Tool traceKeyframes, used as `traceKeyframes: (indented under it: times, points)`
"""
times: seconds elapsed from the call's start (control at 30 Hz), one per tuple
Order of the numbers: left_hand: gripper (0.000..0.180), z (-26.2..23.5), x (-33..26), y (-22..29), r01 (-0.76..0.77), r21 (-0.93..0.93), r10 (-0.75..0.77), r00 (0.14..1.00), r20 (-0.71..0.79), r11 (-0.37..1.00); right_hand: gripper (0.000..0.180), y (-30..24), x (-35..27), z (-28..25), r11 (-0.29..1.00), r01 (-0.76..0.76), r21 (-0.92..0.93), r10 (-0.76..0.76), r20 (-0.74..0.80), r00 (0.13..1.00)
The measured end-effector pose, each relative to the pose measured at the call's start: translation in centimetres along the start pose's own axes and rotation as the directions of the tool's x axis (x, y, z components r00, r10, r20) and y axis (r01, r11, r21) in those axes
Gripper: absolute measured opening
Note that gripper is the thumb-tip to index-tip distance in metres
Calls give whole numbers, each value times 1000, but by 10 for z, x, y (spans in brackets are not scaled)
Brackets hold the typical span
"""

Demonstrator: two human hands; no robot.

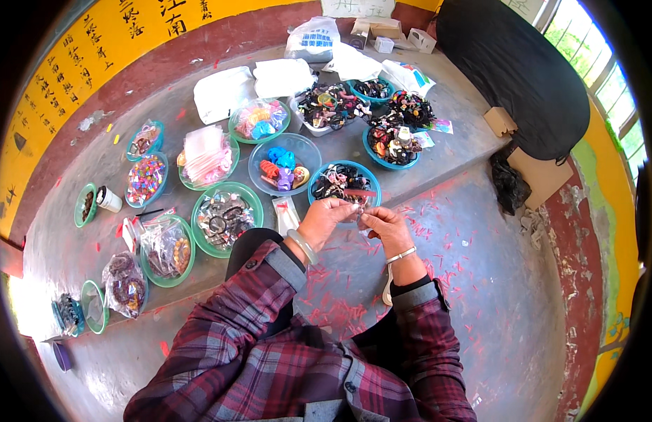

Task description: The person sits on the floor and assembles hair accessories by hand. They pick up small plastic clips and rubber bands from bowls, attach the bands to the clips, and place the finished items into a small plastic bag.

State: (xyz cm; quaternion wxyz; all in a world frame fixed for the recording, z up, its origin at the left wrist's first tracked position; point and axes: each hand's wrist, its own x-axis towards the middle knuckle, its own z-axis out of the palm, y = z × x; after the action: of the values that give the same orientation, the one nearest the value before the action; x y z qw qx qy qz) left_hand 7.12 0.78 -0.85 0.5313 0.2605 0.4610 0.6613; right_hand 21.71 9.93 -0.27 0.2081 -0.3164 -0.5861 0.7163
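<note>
My left hand (326, 219) and my right hand (389, 231) meet in front of me, fingers pinched close together. Between the fingertips is a small, thin, see-through piece with a reddish strip (359, 193) along its top, perhaps a little plastic bag; its exact kind is too small to tell. Just beyond the hands, a blue basin (313, 191) holds dark hair ties with small decorations. Left of it, a clear bowl (254, 156) has bright blue, orange and purple scrunchies. A green basin (259, 211) with dark hair accessories lies nearer my left arm.
On the raised grey ledge (178, 125) stand several more basins of hair accessories, a stack of pinkish clear bags (203, 158), a white cup (109, 200) and white plastic bags (224, 95). Red scraps (340, 309) litter the lower floor. A black bag (510, 184) sits at right.
</note>
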Motion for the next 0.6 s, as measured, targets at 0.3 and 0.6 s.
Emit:
traceKeyframes:
  times: [0.3, 0.6]
  points:
    - [20, -3, -3, 2, 26, -69, -28, 999, -23, 997, 13, 2, 1, 5, 995, -102, -4, 101, -11, 995]
    - [16, -3, -6, 2, 68, 54, -70, 997, 35, 996, 9, 6, 4, 5, 989, -63, 137, 73, -73, 995]
